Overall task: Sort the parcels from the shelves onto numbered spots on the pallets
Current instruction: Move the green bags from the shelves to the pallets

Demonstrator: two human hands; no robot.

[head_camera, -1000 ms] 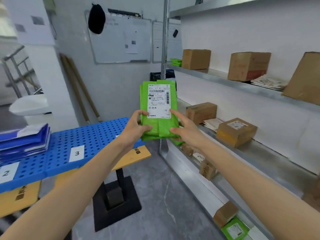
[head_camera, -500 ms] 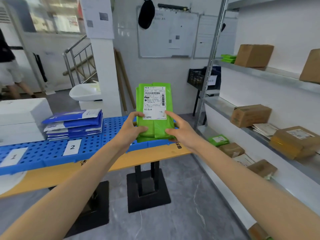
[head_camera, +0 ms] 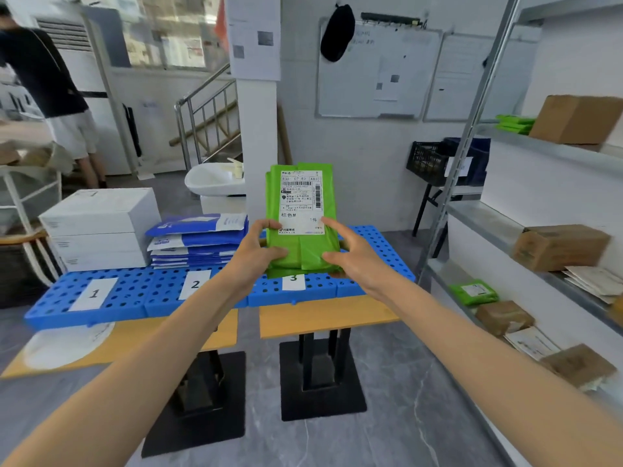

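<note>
I hold a stack of green parcels [head_camera: 305, 251] upright, white shipping label facing me. My left hand [head_camera: 256, 254] grips its lower left edge and my right hand [head_camera: 350, 254] grips its lower right edge. The stack hangs above the blue pallet [head_camera: 135, 294], over the paper label marked 3 [head_camera: 293, 281]. Labels 1 [head_camera: 94, 293] and 2 [head_camera: 195, 284] lie to the left. White boxes [head_camera: 101, 227] stand behind label 1 and blue mailers [head_camera: 199, 241] are piled behind label 2.
The pallet lies across two yellow tables on black pedestals [head_camera: 320, 375]. Metal shelves [head_camera: 526, 230] at right carry brown boxes, envelopes and a green parcel [head_camera: 473, 293]. A person [head_camera: 50, 89] stands at far left. A white pillar [head_camera: 256, 129] rises behind the pallet.
My view has swung left from the shelves toward the pallet. Both hands have carried the green stack with it, and it now hangs over label 3.
</note>
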